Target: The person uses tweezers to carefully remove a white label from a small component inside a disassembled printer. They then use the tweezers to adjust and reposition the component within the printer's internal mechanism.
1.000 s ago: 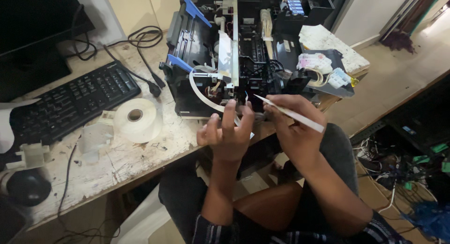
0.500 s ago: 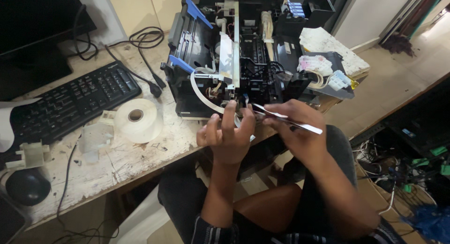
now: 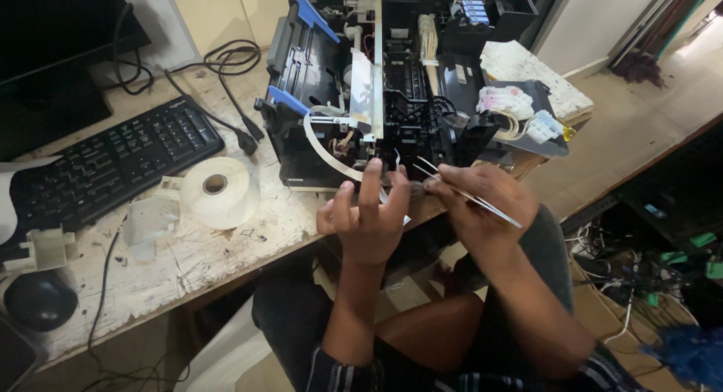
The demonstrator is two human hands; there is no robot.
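An opened black printer [image 3: 392,83] with blue levers stands on the worn desk [image 3: 196,264], its inner mechanism exposed. My left hand [image 3: 367,215] is raised at the printer's front edge, fingers spread and touching a white flat ribbon cable [image 3: 324,147] that curves out of the machine. My right hand [image 3: 482,207] grips metal tweezers [image 3: 459,192], whose tips point left toward my left fingers, just in front of the printer. Whether the tips pinch anything is too small to tell.
A white tape roll [image 3: 218,190] and white plastic parts [image 3: 147,219] lie left of the printer. A black keyboard [image 3: 105,166], monitor [image 3: 53,61], mouse [image 3: 38,302] and cables [image 3: 218,68] fill the left. Ink tanks with tubes [image 3: 520,109] sit right. Tangled wires [image 3: 648,279] lie on the floor.
My right hand has tilted the tweezers flatter and moved their tips left toward my left fingers. My left hand stays at the printer's front edge.
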